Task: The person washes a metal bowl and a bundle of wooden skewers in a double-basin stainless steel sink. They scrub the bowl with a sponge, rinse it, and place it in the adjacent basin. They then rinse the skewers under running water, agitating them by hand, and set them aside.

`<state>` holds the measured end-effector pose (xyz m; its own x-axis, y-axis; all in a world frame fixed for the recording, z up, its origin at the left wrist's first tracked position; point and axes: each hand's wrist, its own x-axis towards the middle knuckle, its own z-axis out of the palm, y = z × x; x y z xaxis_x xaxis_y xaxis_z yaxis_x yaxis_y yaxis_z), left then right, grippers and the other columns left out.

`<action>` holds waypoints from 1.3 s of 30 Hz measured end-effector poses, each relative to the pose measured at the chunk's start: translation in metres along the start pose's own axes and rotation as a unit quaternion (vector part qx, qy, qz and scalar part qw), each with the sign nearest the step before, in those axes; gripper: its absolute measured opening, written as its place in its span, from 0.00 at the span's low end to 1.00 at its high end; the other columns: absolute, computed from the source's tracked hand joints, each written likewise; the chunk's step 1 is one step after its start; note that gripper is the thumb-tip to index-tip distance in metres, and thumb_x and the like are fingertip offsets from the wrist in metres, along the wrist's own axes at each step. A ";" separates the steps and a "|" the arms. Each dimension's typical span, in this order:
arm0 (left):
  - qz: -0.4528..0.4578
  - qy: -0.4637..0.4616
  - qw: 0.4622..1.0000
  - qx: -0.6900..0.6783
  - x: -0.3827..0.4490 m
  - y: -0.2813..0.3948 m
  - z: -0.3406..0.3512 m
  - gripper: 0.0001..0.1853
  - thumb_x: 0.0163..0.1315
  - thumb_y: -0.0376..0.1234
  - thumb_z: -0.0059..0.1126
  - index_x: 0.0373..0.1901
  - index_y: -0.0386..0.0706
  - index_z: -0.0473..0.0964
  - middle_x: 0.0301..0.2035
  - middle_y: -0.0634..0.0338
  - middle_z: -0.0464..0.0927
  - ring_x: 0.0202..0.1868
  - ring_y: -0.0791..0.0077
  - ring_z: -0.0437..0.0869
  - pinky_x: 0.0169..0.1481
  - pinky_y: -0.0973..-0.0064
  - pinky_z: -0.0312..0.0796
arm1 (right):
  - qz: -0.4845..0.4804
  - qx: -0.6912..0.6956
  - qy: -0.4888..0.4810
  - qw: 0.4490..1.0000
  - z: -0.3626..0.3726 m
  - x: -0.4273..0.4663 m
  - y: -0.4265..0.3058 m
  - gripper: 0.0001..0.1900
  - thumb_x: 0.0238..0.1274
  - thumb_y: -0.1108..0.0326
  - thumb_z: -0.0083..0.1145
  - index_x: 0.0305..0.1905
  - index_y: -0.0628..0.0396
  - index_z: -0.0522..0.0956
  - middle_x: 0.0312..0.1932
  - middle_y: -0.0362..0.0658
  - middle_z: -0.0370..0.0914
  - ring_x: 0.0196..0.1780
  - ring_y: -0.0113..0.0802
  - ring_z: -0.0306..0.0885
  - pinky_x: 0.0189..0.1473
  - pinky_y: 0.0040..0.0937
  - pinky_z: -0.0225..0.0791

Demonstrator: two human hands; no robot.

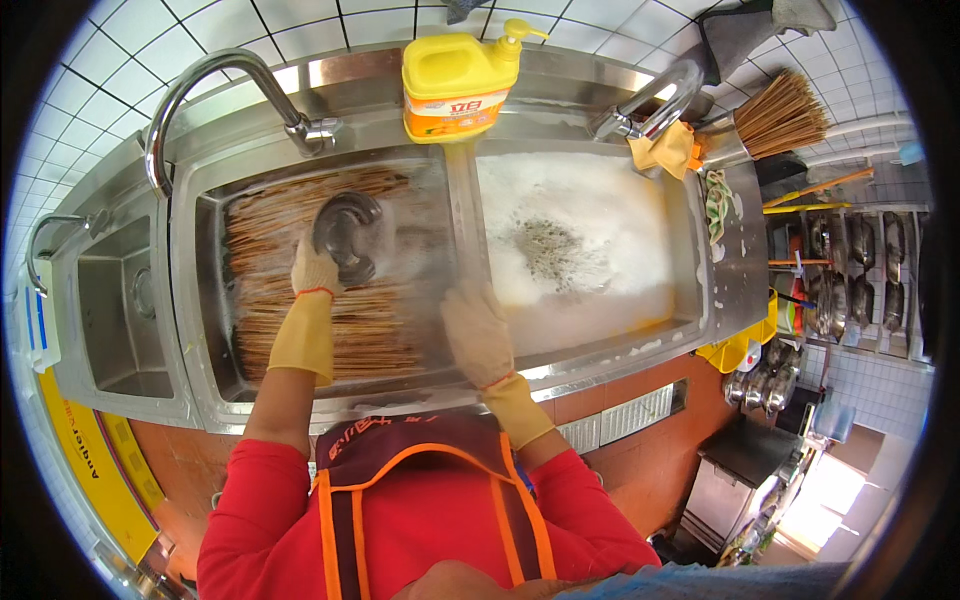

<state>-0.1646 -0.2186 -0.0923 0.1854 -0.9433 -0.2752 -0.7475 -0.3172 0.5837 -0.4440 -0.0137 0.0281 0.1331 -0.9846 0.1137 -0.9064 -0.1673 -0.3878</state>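
Observation:
My left hand (315,266), in a yellow rubber glove with a knit glove over it, grips a shiny dark metal bowl (346,238), partly wet or under water. Beneath the bowl, many thin wooden sticks (337,322) lie lengthwise in the water of the left stainless-steel sink basin (211,300). My right hand (476,330), gloved the same way and blurred, is by the front of the divider between the basins; whether it touches the divider or holds anything cannot be told. White foam with dark specks (551,251) covers much of the right basin's water.
A yellow detergent pump bottle (457,90) stands behind the divider. Chrome faucets (225,64) arch over the back rim. At right are orange-yellow cloths (667,148), a bundle of thin sticks (784,112) in a metal container and a striped cloth (718,206). A small sink (124,315) adjoins at left.

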 end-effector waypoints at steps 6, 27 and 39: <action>-0.014 -0.048 0.996 -0.070 -0.022 0.019 0.034 0.31 0.82 0.37 0.54 0.85 0.46 0.73 0.67 0.35 0.87 0.69 0.32 0.88 0.74 0.45 0.78 | 0.001 0.006 -0.016 1.000 -0.001 0.002 0.001 0.19 0.73 0.68 0.60 0.62 0.65 0.87 0.69 0.52 0.86 0.83 0.55 0.75 0.89 0.59 0.65; -0.083 -0.003 0.969 -0.231 0.010 0.075 -0.002 0.21 0.80 0.34 0.57 0.69 0.38 0.84 0.51 0.44 0.92 0.45 0.56 0.95 0.51 0.60 0.85 | 0.003 0.003 0.007 1.000 0.003 -0.001 0.004 0.18 0.71 0.68 0.62 0.60 0.63 0.88 0.68 0.50 0.87 0.83 0.53 0.76 0.89 0.58 0.64; -0.041 -0.051 0.984 -0.166 0.034 0.071 0.077 0.26 0.78 0.32 0.55 0.75 0.33 0.78 0.62 0.31 0.88 0.66 0.35 0.90 0.73 0.48 0.78 | 0.009 0.008 -0.025 1.000 0.008 -0.002 0.008 0.20 0.72 0.67 0.61 0.62 0.62 0.88 0.69 0.49 0.87 0.83 0.52 0.75 0.91 0.57 0.62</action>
<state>-0.2605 -0.2659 -0.1191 0.1586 -0.9036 -0.3980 -0.4800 -0.4228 0.7687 -0.4480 -0.0136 0.0175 0.1366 -0.9887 0.0612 -0.9026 -0.1497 -0.4035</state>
